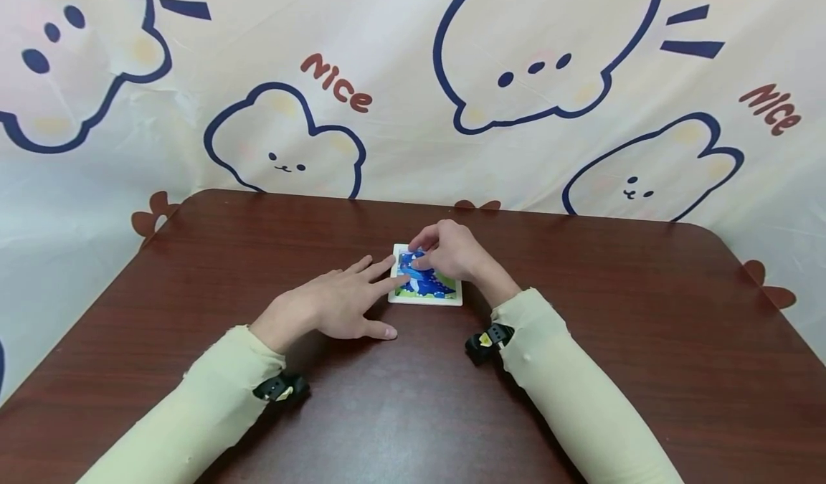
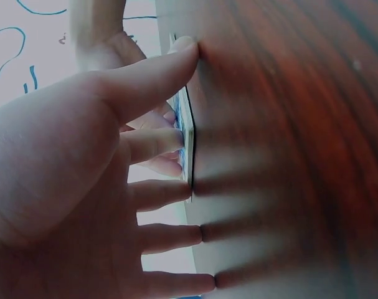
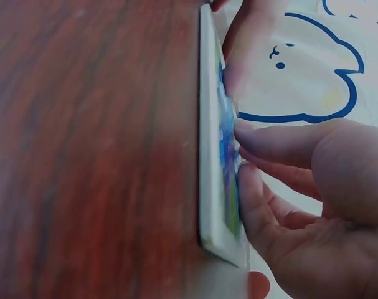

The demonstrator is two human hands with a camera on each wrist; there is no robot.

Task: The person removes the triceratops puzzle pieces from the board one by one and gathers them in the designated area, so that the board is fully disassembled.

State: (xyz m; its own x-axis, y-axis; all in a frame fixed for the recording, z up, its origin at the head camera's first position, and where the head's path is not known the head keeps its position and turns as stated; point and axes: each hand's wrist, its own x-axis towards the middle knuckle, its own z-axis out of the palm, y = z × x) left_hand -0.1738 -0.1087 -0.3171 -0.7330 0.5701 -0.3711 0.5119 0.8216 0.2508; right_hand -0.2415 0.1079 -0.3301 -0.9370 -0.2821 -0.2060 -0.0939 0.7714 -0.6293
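Observation:
A small white-framed picture board with a blue dinosaur on a green ground lies flat on the table. My left hand is spread out at its left side, palm down. One left finger rests on the picture, while the other fingertips touch the tabletop beside the frame. From the right, my right hand reaches over the board. Its thumb and bent fingers touch the picture's upper part. In the right wrist view, the right thumb and a fingertip stand slightly apart on the board's face, with no separate piece visible between them.
The dark brown wooden table has rounded far corners. Behind it hangs a pale cloth printed with cartoon animals and the word "Nice". Each wrist carries a black camera, such as the right one.

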